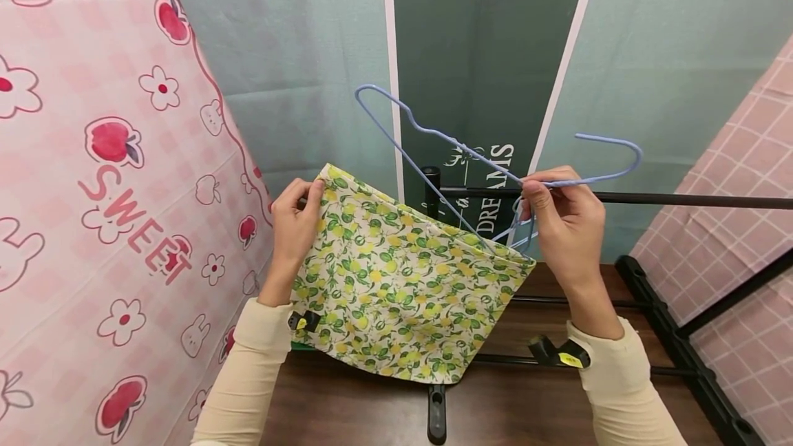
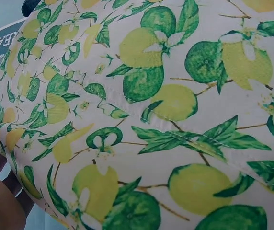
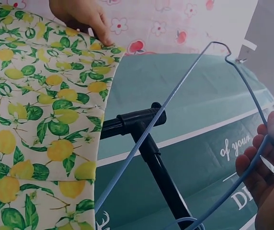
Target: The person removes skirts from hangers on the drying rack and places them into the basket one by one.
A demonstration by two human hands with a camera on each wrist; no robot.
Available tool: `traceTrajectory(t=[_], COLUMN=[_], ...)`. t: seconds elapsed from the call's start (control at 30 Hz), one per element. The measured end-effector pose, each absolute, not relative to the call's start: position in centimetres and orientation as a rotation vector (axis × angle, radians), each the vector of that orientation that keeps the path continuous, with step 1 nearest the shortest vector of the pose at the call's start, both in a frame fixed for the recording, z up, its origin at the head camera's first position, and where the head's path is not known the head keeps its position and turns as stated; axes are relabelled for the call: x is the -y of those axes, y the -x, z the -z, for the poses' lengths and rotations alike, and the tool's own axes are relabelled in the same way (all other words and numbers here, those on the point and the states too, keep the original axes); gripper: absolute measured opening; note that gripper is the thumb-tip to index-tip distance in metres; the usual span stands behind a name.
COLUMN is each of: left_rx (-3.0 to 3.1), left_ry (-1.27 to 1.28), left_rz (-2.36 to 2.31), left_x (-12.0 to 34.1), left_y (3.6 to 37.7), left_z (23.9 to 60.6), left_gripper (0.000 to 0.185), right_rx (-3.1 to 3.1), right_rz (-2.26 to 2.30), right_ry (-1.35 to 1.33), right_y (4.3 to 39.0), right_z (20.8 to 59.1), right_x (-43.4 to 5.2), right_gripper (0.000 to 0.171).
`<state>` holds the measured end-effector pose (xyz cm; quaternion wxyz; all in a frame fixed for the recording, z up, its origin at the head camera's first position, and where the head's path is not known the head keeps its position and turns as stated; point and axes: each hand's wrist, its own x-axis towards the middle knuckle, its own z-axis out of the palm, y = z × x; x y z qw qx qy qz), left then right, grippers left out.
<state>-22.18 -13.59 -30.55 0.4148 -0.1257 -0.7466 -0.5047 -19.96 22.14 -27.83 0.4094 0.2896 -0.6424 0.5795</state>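
Observation:
A lemon-print cloth (image 1: 396, 288) hangs spread between my hands. My left hand (image 1: 297, 215) pinches its upper left corner; the cloth (image 2: 165, 120) fills the left wrist view. My right hand (image 1: 560, 215) grips a blue wire hanger (image 1: 471, 150) near its neck, above the cloth's right corner. One arm of the hanger (image 3: 175, 120) runs down into the cloth (image 3: 36, 120). The fingers (image 3: 256, 163) of my right hand curl round the wire, and my left hand (image 3: 82, 17) shows at the cloth's top edge.
A black rail (image 1: 650, 198) runs to the right behind the hanger, on a black frame (image 1: 669, 336) over a brown floor. A pink "SWEET" curtain (image 1: 105, 191) hangs at left, a pink checked one (image 1: 731, 246) at right, a teal banner (image 1: 483, 54) behind.

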Motion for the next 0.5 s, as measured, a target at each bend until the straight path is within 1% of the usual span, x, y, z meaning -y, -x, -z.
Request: traceTrajectory(t=[0.5], left_rx=[1.897], left_ry=[0.3], left_rz=[1.243], left_x=[13.63], left_y=[22.32], left_z=[30.57], left_gripper=[0.026], right_rx=[1.559], right_rz=[-1.42], right_ry=[-0.725], right_y=[20.03], right_z=[27.15], right_x=[-22.68], right_gripper=[0.026])
